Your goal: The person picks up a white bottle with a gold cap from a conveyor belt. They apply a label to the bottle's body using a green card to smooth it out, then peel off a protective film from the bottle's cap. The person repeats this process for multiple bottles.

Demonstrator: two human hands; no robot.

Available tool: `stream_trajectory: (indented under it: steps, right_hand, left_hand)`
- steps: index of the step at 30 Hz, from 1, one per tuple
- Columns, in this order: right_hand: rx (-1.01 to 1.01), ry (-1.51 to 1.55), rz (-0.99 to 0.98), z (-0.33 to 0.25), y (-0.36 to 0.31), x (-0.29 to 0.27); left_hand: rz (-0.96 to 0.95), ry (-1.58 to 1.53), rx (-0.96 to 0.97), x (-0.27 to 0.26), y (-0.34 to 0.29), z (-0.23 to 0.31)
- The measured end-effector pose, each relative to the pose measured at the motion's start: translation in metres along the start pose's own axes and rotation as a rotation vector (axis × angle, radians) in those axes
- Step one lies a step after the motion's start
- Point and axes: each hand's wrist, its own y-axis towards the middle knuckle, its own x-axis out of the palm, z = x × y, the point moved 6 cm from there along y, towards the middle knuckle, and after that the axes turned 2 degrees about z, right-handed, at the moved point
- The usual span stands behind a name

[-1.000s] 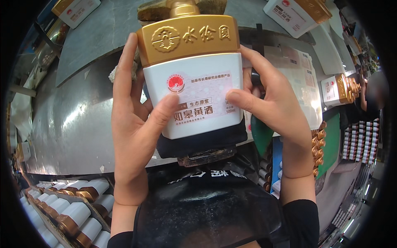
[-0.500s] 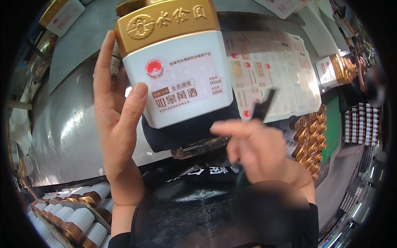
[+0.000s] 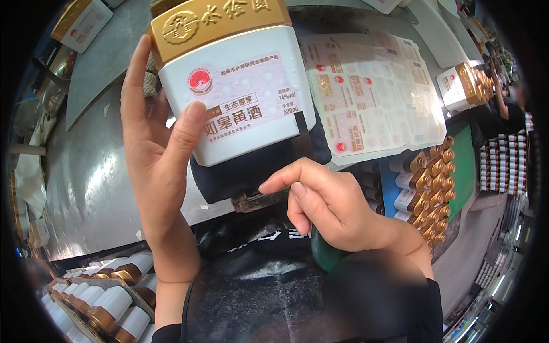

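A white bottle (image 3: 240, 134) with a gold, embossed top section leans back over a dark cloth pad (image 3: 229, 186). On its front lies a pale, patterned label with red and brown print. My left hand (image 3: 151, 137) grips the bottle's left side, thumb across the front edge and fingers along the side, partly hidden. In my closed right hand (image 3: 326, 200) is a flat, dark-bladed tool (image 3: 302, 137). Its blade stands upright before the bottle's lower right corner; whether it touches, I cannot tell. A green end, seemingly its handle, shows below the hand.
A sheet of labels (image 3: 372, 97) lies right of the bottle on the metal table (image 3: 91, 188). Gold-capped white bottles (image 3: 423, 188) stand in rows at right; more fill a divided box (image 3: 108, 303) at lower left. Another bottle (image 3: 83, 26) is at far left. A person (image 3: 512, 108) is at far right.
The bottle and my left hand have shifted slightly left and up. My right hand has moved left, and its tool has swung from slanting right to upright before the bottle.
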Motion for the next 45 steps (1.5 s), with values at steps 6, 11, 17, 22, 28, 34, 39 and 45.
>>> stream_trajectory:
  steps: [6,11,17,22,28,34,39,45]
  right_hand:
    - [-0.059,-0.145,0.087,-0.009,-0.002,0.005]
    - [-0.331,-0.613,0.373,-0.042,-0.005,-0.037]
    - [-0.263,-0.464,0.385,-0.043,0.057,-0.065]
    - [-0.275,-0.475,0.419,-0.040,0.063,-0.067]
    - [-0.198,-0.338,0.391,-0.038,0.067,-0.069]
    - [-0.296,-0.469,0.437,-0.042,0.062,-0.071]
    - [-0.197,-0.527,0.416,-0.045,0.002,-0.044]
    - [-0.251,-0.698,0.153,-0.009,-0.010,0.010]
  left_hand:
    - [-0.188,0.626,0.452,-0.007,0.007,0.017]
    - [0.009,0.358,0.179,-0.020,0.024,0.004]
    - [-0.001,0.161,0.021,0.010,0.010,0.009]
    - [-0.016,0.120,-0.024,0.009,0.009,0.007]
    - [-0.006,0.007,-0.024,0.005,0.009,0.006]
    - [-0.069,0.036,-0.026,0.008,0.006,0.005]
    - [-0.079,-0.113,0.037,0.002,0.005,-0.001]
    - [-0.055,0.022,-0.004,0.005,0.008,0.004]
